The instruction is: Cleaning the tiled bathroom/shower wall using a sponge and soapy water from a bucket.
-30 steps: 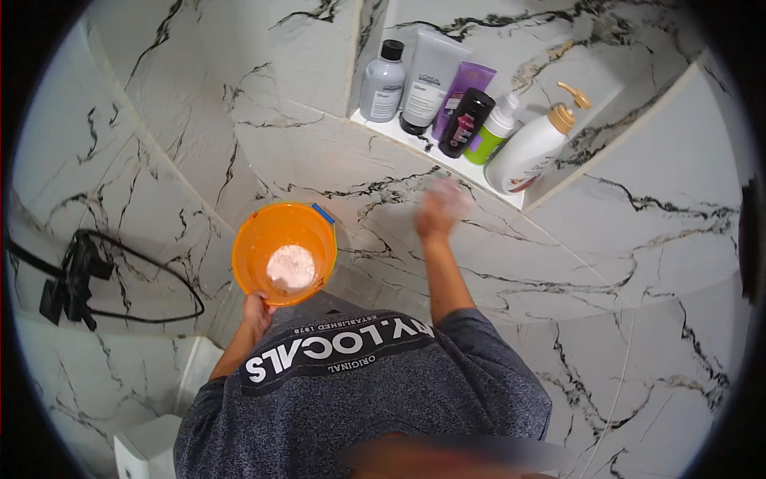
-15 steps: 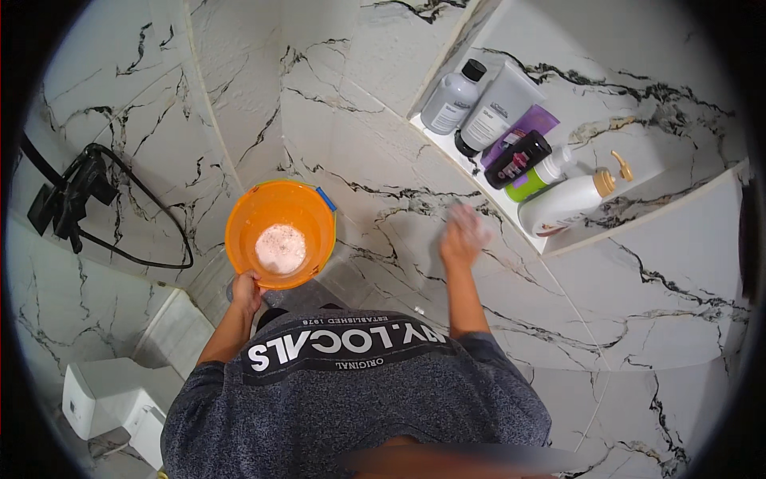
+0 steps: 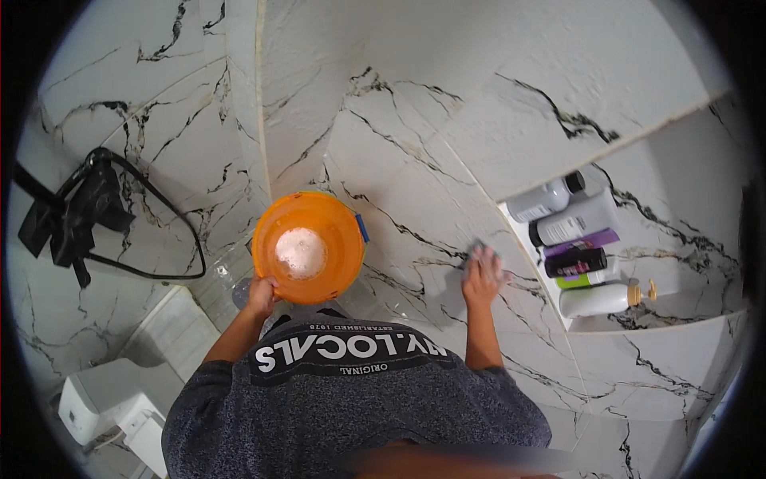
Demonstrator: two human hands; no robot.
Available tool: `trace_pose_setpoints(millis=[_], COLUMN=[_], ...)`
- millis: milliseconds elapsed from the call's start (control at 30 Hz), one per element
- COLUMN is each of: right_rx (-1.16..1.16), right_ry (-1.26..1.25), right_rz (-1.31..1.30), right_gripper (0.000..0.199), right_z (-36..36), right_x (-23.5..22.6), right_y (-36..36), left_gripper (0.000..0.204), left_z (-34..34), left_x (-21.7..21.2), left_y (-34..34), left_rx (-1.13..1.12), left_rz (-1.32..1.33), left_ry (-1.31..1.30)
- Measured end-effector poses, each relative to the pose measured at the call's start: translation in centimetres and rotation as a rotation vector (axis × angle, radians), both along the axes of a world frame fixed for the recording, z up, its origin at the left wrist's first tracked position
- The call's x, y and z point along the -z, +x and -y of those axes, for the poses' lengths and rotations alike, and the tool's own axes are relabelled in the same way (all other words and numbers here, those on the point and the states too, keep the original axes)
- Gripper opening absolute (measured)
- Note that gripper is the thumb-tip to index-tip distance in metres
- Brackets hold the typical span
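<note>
Orange bucket (image 3: 346, 243): in front of your body, left of centre, mouth up towards you, close to where the marbled walls meet. Whether it hangs from your hand or rests on something below, can't tell. Pale, frothy-looking liquid (image 3: 300, 253) lies at the bottom.

Your left hand (image 3: 261, 295) has the near-left rim, fingers closed on the lip. Blue piece (image 3: 362, 228) sits on the far-right rim, possibly part of a handle.

Handling, by judgement: thin, fairly stiff plastic, light in itself; the liquid gives it most of its weight and may slosh if you tip it. Wet, soapy rim would likely be slick. A one-sided grip lets it tilt, so hook your fingers well over the lip; a second hold on the opposite rim would steady it.

Your right hand (image 3: 483, 278) is raised over the marbled wall (image 3: 399, 239), fingers forward and somewhat apart, blurred. Greyish patch (image 3: 476, 247) at the fingertips: might be a soft pad, too smeared to say. Can't tell if you have hold of it, or how firmly you press. If a pad, expect it limp and slippery; palm flat behind it would suit.

Farther right: recessed shelf (image 3: 520, 230) with bottles and tubes, among them a white pump bottle (image 3: 594, 300). Far left: black fixture (image 3: 76, 215) with looping hose (image 3: 171, 215).
</note>
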State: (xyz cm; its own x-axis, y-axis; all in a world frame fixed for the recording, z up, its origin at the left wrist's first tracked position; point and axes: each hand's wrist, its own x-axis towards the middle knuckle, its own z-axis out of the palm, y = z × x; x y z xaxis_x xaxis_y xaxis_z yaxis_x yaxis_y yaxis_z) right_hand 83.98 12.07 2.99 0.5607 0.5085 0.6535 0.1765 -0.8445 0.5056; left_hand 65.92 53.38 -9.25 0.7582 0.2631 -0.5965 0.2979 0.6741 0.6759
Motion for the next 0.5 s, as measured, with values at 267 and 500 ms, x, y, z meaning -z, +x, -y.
trace_pose_setpoints(millis=[267, 500], right_rx=[-0.279, -0.137], right_ry=[0.088, 0.048], right_rz=[-0.446, -0.218], right_gripper=[0.046, 0.039], right_z=[-29.0, -16.4], right_x=[-4.1, 0.3], right_y=[15.0, 7.7], left_gripper=[0.058, 0.056], left_z=[-4.2, -7.3], left_x=[-0.2, 2.9], left_y=[3.6, 4.2], left_rx=[0.036, 0.120], left_rz=[0.042, -0.059], left_ry=[-0.066, -0.034])
